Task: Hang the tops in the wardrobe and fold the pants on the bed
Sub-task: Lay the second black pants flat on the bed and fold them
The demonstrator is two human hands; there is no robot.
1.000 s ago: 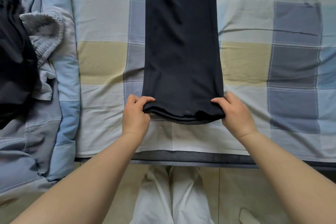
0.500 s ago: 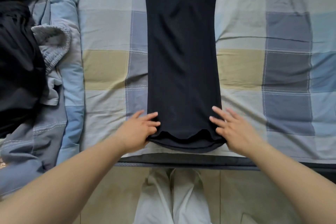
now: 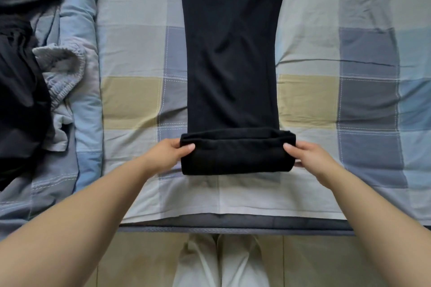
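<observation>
Both grips, left hand (image 3: 171, 152) and right hand (image 3: 310, 155), pinch the rolled hem at nine and three, the black pants (image 3: 233, 65) stretching lengthwise toward twelve across the bed (image 3: 326, 189).

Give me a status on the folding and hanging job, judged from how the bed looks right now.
Done: the black pants lie flat on the bed, hem end turned into a first fold. In hand: the left hand and right hand grip that fold's ends. Left: the rest of the folds, plus the clothes pile at the left.
</observation>
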